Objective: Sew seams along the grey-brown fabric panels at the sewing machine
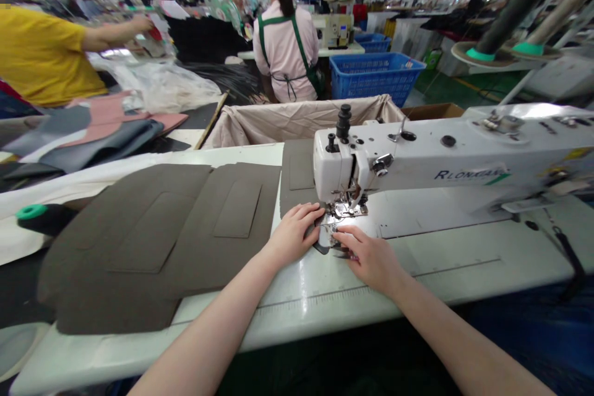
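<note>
The person's left hand (293, 232) lay palm-down with its fingers close together, pressing on a small dark piece (319, 240) at the foot of the white sewing machine (445, 161). The right hand (371, 257) reached in from the other side, fingers stretched and narrow, with their tips at the piece's near edge. Whether they pinched it or only pressed could not be told.

With a hand on either side of the presser foot (346, 207), the piece was probably being kept flat and square to the needle, where the machine's lamp lit it brightly. The large grey panels (153, 241) lay spread across the tabletop (325, 303) to the left, apart from the needle yet apparently within reach. A cloth-lined bin (297, 120) stood just behind the tabletop.
</note>
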`<state>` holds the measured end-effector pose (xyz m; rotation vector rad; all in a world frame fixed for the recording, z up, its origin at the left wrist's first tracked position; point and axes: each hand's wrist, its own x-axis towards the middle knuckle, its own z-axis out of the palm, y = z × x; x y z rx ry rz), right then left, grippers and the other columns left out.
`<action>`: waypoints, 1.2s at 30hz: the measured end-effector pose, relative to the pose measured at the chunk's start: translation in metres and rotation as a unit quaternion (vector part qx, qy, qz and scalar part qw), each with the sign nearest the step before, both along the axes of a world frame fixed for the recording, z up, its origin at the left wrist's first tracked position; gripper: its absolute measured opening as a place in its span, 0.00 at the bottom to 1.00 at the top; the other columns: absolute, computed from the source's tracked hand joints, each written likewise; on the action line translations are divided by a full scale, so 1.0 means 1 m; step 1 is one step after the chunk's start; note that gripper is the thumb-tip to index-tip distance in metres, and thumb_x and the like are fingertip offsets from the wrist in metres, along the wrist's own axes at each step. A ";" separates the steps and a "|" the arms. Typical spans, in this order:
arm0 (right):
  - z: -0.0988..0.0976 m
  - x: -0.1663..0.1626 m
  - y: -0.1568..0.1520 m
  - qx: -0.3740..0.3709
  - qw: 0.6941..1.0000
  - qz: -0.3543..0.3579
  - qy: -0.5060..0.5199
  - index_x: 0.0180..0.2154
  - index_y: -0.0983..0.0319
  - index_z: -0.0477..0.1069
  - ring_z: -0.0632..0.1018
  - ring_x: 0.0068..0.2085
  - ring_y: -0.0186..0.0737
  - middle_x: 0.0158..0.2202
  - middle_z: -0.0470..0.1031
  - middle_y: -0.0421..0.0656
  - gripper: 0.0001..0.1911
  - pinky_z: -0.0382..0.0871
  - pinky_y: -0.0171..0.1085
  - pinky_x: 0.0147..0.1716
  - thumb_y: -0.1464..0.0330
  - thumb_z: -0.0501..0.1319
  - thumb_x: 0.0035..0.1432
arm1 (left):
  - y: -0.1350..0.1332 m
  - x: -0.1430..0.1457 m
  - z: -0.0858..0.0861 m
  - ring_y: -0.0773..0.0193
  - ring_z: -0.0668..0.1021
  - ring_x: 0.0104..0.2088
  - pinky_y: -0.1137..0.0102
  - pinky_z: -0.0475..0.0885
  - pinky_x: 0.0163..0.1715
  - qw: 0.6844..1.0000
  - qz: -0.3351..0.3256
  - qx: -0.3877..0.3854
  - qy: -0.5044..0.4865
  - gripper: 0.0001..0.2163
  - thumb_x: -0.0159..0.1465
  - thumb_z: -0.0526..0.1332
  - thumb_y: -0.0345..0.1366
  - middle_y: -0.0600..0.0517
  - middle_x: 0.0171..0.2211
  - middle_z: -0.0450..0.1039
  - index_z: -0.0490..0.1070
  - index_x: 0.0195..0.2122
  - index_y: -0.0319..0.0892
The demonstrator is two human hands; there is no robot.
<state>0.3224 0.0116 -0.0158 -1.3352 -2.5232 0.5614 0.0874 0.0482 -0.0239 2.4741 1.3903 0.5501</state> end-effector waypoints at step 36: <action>0.002 -0.004 -0.009 0.036 0.999 -0.010 0.027 0.54 0.53 0.67 0.77 0.46 0.43 0.56 0.69 0.40 0.23 0.69 0.36 0.41 0.73 0.56 0.56 | 0.019 -0.076 0.100 0.59 0.77 0.30 0.70 0.68 0.29 0.898 0.431 0.078 0.042 0.08 0.60 0.53 0.30 0.48 0.30 0.75 0.70 0.37 0.42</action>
